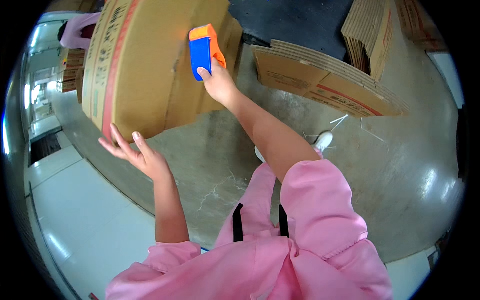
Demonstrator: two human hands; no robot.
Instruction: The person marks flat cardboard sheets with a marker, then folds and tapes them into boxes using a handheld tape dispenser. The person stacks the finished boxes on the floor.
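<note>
A large brown cardboard box with a red stripe and printing along one side stands in front of me at the upper left. My right hand grips a blue and orange tape dispenser, which is held over the right part of the box. Its far end overlaps the box in this view, and whether it touches the cardboard I cannot tell. My left hand is by the box's near left corner, fingers spread and holding nothing. Whether those fingertips touch the box is unclear.
Flattened cardboard boxes lean in a stack to the right, beside a dark surface. More folded cardboard stands at the upper right. A person in pink is at the far left. White cord pieces lie on the concrete floor.
</note>
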